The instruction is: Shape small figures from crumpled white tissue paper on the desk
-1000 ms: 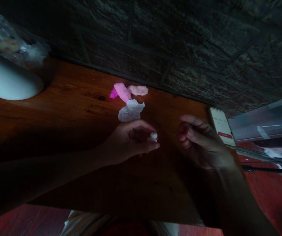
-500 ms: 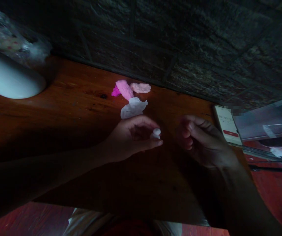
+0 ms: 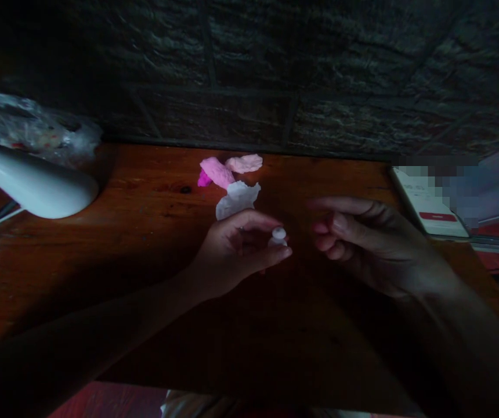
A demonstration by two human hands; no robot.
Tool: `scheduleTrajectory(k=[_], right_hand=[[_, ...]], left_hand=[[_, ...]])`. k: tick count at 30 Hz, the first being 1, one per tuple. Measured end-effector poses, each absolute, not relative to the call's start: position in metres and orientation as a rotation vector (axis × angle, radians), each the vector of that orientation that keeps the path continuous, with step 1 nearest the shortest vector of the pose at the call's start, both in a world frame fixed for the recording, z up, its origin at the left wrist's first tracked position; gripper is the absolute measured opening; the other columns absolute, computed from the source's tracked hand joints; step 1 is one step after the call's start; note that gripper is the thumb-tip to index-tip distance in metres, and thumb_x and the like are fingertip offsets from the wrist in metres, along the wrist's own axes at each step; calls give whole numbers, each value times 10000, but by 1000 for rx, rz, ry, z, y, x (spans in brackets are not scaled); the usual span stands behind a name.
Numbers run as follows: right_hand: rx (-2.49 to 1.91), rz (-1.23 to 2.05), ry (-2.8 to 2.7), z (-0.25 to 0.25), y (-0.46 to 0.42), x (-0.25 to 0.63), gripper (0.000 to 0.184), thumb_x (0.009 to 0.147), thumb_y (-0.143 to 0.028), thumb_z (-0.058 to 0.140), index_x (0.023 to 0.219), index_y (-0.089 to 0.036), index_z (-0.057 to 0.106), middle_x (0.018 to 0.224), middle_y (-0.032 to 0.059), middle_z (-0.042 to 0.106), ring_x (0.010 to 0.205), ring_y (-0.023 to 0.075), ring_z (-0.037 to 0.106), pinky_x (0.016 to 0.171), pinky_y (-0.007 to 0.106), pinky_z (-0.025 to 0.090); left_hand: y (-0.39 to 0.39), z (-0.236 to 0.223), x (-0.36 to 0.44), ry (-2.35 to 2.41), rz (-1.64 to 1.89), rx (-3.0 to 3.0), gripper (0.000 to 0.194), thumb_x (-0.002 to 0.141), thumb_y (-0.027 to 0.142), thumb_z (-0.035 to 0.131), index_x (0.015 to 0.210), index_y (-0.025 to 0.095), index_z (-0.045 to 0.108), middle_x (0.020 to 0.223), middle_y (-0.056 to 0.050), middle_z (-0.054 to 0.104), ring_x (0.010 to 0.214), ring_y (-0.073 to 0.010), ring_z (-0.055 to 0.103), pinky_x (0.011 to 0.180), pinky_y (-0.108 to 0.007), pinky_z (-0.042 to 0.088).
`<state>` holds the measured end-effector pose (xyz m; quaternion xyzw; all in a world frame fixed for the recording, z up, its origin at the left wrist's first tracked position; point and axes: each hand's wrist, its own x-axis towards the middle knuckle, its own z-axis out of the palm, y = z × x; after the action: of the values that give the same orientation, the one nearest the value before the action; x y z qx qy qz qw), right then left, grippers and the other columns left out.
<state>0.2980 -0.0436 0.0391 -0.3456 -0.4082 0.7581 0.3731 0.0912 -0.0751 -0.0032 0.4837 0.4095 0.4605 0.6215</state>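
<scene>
The left hand (image 3: 243,244) grips a small white piece (image 3: 279,233) between thumb and fingers, above the tabletop (image 3: 154,203); its rounded top stays uncovered, perhaps so that it is easy to reach. The right hand (image 3: 362,244), a little apart, has half-curled fingers, and I cannot tell whether they hold anything. Beyond lie a ragged white piece (image 3: 237,197), then pink lumps (image 3: 217,172) near the wall (image 3: 249,116), probably grouped for being within reach.

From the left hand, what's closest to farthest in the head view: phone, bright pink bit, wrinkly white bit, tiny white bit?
1. Tiny white bit: held in left hand.
2. Wrinkly white bit: just beyond it.
3. Bright pink bit: farther back.
4. Phone: past the right hand.
</scene>
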Motion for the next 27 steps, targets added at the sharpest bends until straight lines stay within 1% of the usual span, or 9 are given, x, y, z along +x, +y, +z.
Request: scheduleTrajectory(k=[4, 8, 10, 13, 15, 18, 20, 23, 27], right_hand=[[-906, 1916, -1048, 38, -44, 297, 233, 693, -332, 965, 884, -280, 843, 801, -18, 832, 628, 116, 773, 587, 178, 659], [-914, 1854, -1035, 37, -43, 295, 241, 668, -348, 975, 857, -280, 842, 719, -44, 794, 527, 68, 685, 497, 131, 598], [-901, 1842, -1030, 36, -43, 294, 234, 670, -333, 974, 858, -292, 841, 699, -55, 780, 512, 53, 661, 485, 112, 577], [-895, 1842, -1038, 33, -42, 295, 224, 690, -265, 965, 866, -310, 835, 774, -55, 811, 619, 70, 734, 587, 126, 624], [-897, 1845, -1042, 31, -42, 297, 241, 676, -223, 971, 856, -306, 833, 844, -48, 833, 708, 88, 777, 669, 142, 651], [-907, 1858, -1042, 30, -42, 298, 262, 643, -217, 987, 844, -291, 836, 902, -40, 846, 730, 88, 789, 697, 133, 653], [-909, 1863, -1055, 31, -42, 299, 238, 645, -238, 990, 819, -287, 836, 872, -37, 842, 707, 88, 785, 682, 136, 656], [-896, 1858, -1092, 32, -42, 301, 198, 659, -275, 988, 774, -291, 827, 767, -35, 818, 654, 96, 772, 637, 158, 662], [-891, 1829, -1119, 33, -42, 301, 214, 655, -301, 991, 802, -290, 836, 709, -32, 802, 597, 80, 747, 597, 132, 635]], left_hand=[[-76, -2, 91, 947, 1039, 1115, 316, 722, 223, 890, 939, 176, 665, 850, -4, 742, 683, -126, 708, 511, -184, 563], [-74, -3, 89, 945, 982, 1064, 331, 738, 253, 885, 967, 178, 659, 922, -31, 781, 698, -145, 737, 497, -186, 554], [-73, -4, 88, 934, 967, 1046, 337, 746, 267, 884, 981, 179, 659, 952, -39, 791, 705, -152, 748, 493, -187, 549], [-71, -5, 88, 922, 956, 1039, 339, 752, 271, 882, 994, 181, 662, 975, -47, 797, 728, -166, 758, 497, -195, 546], [-71, -6, 88, 914, 955, 1030, 346, 745, 266, 886, 996, 179, 664, 983, -51, 798, 735, -169, 758, 501, -198, 546], [-72, -6, 88, 900, 968, 1006, 346, 737, 252, 893, 989, 176, 669, 970, -45, 796, 730, -162, 750, 505, -197, 549], [-72, -5, 88, 893, 973, 993, 341, 732, 240, 897, 983, 174, 676, 944, -37, 791, 729, -158, 745, 508, -197, 551], [-74, -4, 88, 893, 973, 980, 324, 730, 213, 897, 969, 172, 682, 921, -26, 785, 727, -151, 740, 513, -195, 561], [-74, -4, 89, 891, 979, 963, 320, 729, 198, 899, 962, 169, 682, 921, -21, 785, 713, -139, 740, 507, -183, 570]])
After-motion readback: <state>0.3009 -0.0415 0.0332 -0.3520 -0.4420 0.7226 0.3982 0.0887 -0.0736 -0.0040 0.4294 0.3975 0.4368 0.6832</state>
